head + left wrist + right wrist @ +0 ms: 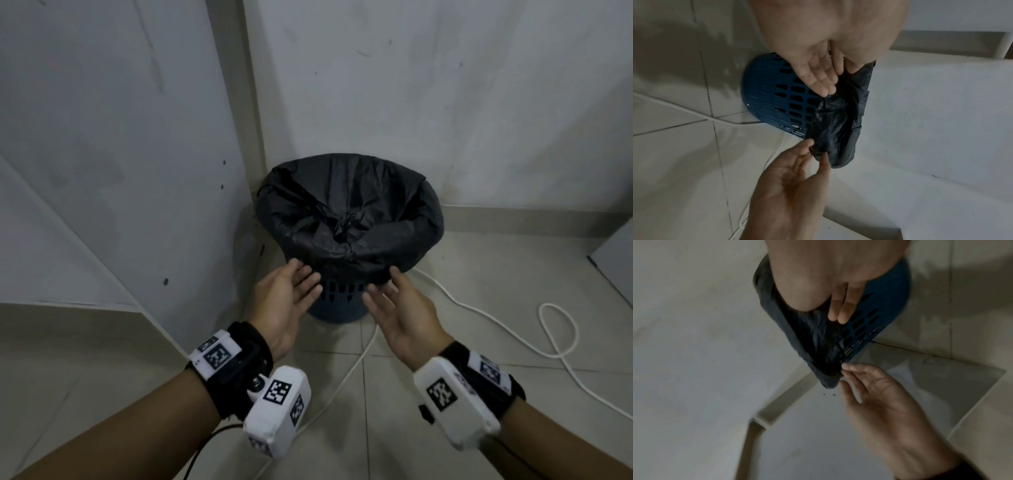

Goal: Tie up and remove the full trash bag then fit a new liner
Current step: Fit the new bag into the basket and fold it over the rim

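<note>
One black bag (349,212) lining blue bin (337,301).

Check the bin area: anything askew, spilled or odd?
Nothing spilled or damaged. The black bag sits folded over the rim of the blue bin, which stands upright in the corner. The only oddity: a white cable lies loose on the floor right beside the bin, looping to the right, a possible snag.
</note>
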